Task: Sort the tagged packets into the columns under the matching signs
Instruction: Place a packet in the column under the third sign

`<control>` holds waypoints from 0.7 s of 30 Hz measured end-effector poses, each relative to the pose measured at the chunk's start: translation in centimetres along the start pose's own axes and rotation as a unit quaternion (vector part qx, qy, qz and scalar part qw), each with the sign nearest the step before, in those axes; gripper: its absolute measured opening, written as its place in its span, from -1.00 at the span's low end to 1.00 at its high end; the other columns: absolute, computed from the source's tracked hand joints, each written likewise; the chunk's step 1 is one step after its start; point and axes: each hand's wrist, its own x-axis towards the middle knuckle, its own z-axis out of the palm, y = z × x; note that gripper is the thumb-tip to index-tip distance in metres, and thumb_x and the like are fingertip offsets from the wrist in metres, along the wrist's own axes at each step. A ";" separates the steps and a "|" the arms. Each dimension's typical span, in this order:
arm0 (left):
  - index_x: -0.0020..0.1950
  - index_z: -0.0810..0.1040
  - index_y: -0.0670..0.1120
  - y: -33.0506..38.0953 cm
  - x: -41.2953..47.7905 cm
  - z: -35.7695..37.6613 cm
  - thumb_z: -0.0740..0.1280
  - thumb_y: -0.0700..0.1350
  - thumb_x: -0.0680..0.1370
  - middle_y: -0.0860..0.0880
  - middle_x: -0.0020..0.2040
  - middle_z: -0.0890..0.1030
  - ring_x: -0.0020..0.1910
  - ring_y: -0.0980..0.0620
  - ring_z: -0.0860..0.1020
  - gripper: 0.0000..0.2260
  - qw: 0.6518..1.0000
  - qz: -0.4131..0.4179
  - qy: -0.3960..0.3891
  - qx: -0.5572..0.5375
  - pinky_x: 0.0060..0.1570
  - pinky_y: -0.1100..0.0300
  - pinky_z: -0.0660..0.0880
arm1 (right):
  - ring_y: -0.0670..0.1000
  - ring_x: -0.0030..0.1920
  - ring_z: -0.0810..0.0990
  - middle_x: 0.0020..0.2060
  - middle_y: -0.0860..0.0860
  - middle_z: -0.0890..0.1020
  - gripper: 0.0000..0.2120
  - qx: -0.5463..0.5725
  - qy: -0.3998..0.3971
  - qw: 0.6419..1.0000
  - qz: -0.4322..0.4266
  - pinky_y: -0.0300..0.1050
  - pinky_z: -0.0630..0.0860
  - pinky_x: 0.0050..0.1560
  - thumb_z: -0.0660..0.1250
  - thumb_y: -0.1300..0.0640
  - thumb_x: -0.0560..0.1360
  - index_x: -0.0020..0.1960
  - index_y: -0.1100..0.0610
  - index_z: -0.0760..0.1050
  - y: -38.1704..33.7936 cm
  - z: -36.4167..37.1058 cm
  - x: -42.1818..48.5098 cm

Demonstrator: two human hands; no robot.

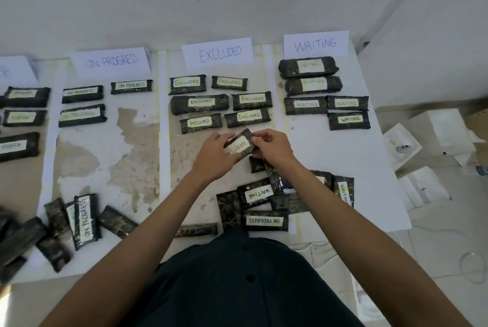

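Both hands hold one dark packet tagged EXCLUDED (240, 145) above the table, tilted, just below the EXCLUDED column. My left hand (215, 156) grips its lower left end; my right hand (272, 147) pinches its upper right end. White signs stand at the far edge: ON PROGRESS (112, 61), EXCLUDED (219, 53), WAITING (315, 44). Several tagged packets lie in rows under each sign. An unsorted heap (266, 203) near me shows WAITING and ON PROGRESS tags, partly hidden by my right forearm.
A second loose heap of packets (66, 223) lies at the table's near left, one tagged ON PROGRESS. More packets (25, 116) fill a column at far left under a cut-off sign. White boxes (427, 139) sit on the floor to the right of the table.
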 end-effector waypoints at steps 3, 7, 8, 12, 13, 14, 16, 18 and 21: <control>0.40 0.35 -0.06 -2.0 0.4 -0.6 0.44 0.08 0.39 -0.09 0.22 0.44 0.16 -0.10 0.45 -0.37 0.987 0.062 -0.006 0.149 0.10 -0.02 0.48 | 0.12 -0.10 0.66 -0.03 0.19 0.63 -0.90 0.037 0.007 0.998 0.043 -0.15 0.63 -0.21 0.33 0.24 0.53 0.02 0.23 0.54 0.0 1.9 1.2; 0.43 0.31 -0.07 -4.3 1.9 -1.5 0.47 0.00 0.40 -0.10 0.30 0.43 0.22 -0.16 0.43 -0.35 0.979 0.071 -0.020 0.190 0.15 -0.05 0.44 | 0.14 -0.10 0.65 -0.05 0.18 0.61 -0.97 0.060 0.011 0.996 0.071 -0.10 0.64 -0.19 0.36 0.25 0.51 -0.06 0.19 0.52 -0.1 4.3 2.7; 0.42 0.32 -0.07 -4.8 2.3 -1.8 0.48 -0.03 0.38 -0.09 0.30 0.44 0.23 -0.16 0.43 -0.34 0.979 0.069 -0.021 0.190 0.16 -0.05 0.42 | 0.14 -0.10 0.65 -0.04 0.17 0.62 -0.97 0.048 0.014 0.996 0.076 -0.09 0.64 -0.18 0.36 0.25 0.50 -0.07 0.18 0.52 -0.1 4.7 3.1; 0.42 0.33 -0.06 -6.7 3.8 -2.8 0.49 -0.14 0.36 -0.06 0.32 0.45 0.26 -0.14 0.39 -0.34 0.969 0.063 -0.032 0.237 0.20 -0.05 0.39 | 0.04 -0.10 0.63 -0.10 0.04 0.63 -0.97 -0.117 0.013 0.993 0.029 -0.09 0.60 -0.05 0.33 0.17 0.51 -0.07 0.13 0.53 -0.5 5.3 4.3; 0.42 0.34 -0.06 -7.1 4.1 -2.9 0.48 -0.17 0.37 -0.07 0.32 0.45 0.25 -0.15 0.39 -0.35 0.966 0.068 -0.033 0.247 0.20 -0.07 0.39 | 0.00 -0.09 0.59 -0.10 0.00 0.60 -0.94 -0.165 0.012 0.986 -0.005 -0.17 0.55 -0.07 0.31 0.16 0.51 -0.04 0.12 0.53 -0.7 5.2 4.4; 0.41 0.35 -0.07 -7.5 4.4 -2.9 0.47 -0.20 0.38 -0.08 0.31 0.46 0.25 -0.16 0.39 -0.37 0.964 0.074 -0.033 0.253 0.20 -0.08 0.39 | -0.04 -0.08 0.54 -0.09 -0.01 0.58 -0.90 -0.201 0.017 0.979 -0.041 -0.25 0.48 -0.10 0.29 0.17 0.51 0.01 0.13 0.54 -0.9 5.1 4.6; 0.40 0.37 -0.10 -8.1 4.8 -2.9 0.45 -0.25 0.37 -0.10 0.30 0.46 0.23 -0.18 0.39 -0.39 0.963 0.084 -0.030 0.253 0.17 -0.09 0.41 | -0.03 -0.03 0.51 -0.04 0.02 0.60 -0.83 -0.260 0.036 0.959 -0.109 -0.25 0.46 -0.07 0.26 0.22 0.50 0.06 0.17 0.54 -1.4 4.6 5.1; 0.39 0.39 -0.12 -8.6 5.1 -2.7 0.45 -0.28 0.35 -0.14 0.27 0.47 0.21 -0.20 0.40 -0.38 0.965 0.084 -0.027 0.248 0.14 -0.09 0.42 | 0.05 0.08 0.47 0.02 0.06 0.60 -0.80 -0.337 0.061 0.924 -0.168 -0.09 0.47 0.08 0.25 0.23 0.49 0.09 0.17 0.55 -1.7 4.0 5.9; 0.37 0.41 -0.13 -9.2 5.2 -2.4 0.49 -0.24 0.31 -0.16 0.24 0.47 0.19 -0.21 0.41 -0.36 0.969 0.075 -0.026 0.234 0.13 -0.10 0.44 | 0.13 0.16 0.42 0.11 0.09 0.55 -0.76 -0.419 0.087 0.876 -0.224 0.01 0.43 0.15 0.27 0.24 0.48 0.14 0.16 0.54 -1.9 2.9 7.3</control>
